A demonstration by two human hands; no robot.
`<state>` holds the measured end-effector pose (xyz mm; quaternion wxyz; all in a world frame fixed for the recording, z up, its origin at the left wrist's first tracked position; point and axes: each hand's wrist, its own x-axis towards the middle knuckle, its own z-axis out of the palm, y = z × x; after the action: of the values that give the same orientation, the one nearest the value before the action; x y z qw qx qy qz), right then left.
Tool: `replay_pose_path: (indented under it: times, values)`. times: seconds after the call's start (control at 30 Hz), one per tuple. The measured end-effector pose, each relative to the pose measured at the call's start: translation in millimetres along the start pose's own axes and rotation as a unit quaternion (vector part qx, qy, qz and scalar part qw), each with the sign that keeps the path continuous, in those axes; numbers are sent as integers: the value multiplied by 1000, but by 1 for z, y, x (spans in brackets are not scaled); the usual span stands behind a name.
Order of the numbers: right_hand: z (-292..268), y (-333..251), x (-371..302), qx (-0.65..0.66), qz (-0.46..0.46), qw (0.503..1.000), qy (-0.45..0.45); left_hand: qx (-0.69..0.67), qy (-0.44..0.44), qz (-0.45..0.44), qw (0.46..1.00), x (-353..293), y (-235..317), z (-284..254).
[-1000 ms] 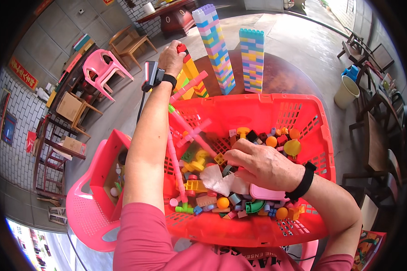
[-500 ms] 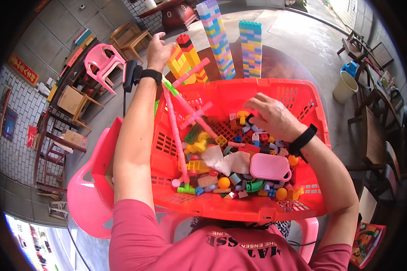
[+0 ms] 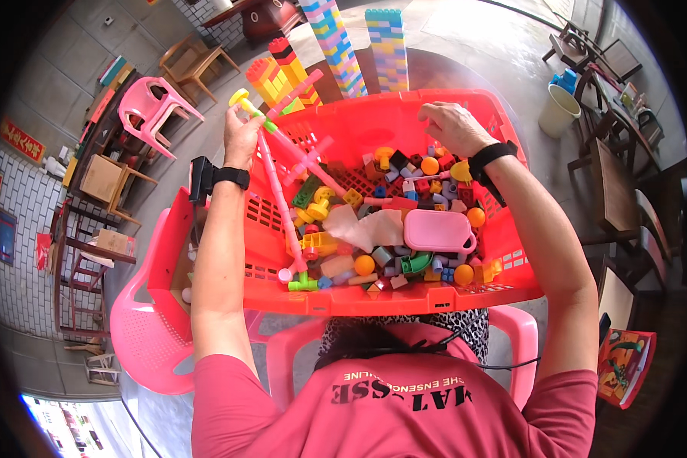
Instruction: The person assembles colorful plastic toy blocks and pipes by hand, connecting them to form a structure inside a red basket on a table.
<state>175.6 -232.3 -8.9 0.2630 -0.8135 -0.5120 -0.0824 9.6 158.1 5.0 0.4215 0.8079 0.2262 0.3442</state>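
A red plastic basket (image 3: 343, 304) full of loose toy pieces stands in front of me. A frame of pink toy tubes (image 3: 280, 200) with green connectors leans on its left side, with a yellow knob (image 3: 239, 97) at its upper end. My left hand (image 3: 241, 137) is closed around the frame's upper end, thumb and fingers beside the yellow knob. My right hand (image 3: 456, 128) hovers over the far right part of the basket, fingers loosely bent and nothing visible in them. Below it lie yellow pieces, small blocks and orange balls (image 3: 430, 165).
Tall block towers (image 3: 389, 53) stand on a round brown table behind the basket. A pink lidded box (image 3: 439, 230) and crumpled white paper (image 3: 365, 227) lie among the pieces. Left are pink chairs (image 3: 154, 336); right, a pale bin (image 3: 560, 111) and wooden furniture.
My left hand has come down from above the tube frame onto its upper end, where the yellow knob now shows. My right hand has drawn up and away from the pieces. The view has shifted.
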Motion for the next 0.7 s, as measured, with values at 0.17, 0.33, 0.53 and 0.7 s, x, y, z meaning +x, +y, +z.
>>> replay_pose_path:
  times: [0.17,0.33,0.53,0.7]
  values:
    - [8,9,-2,-32,-13,996,-85,-17,-12,5,1000,-16,-2,13]
    - [18,-2,-4,-73,-28,962,-263,-48,15,6,999,-28,9,13]
    - [39,-24,-21,-125,-9,933,-337,0,-16,127,992,-29,5,18]
    - [42,-27,-23,-124,-1,932,-339,147,-18,183,972,-36,8,24]
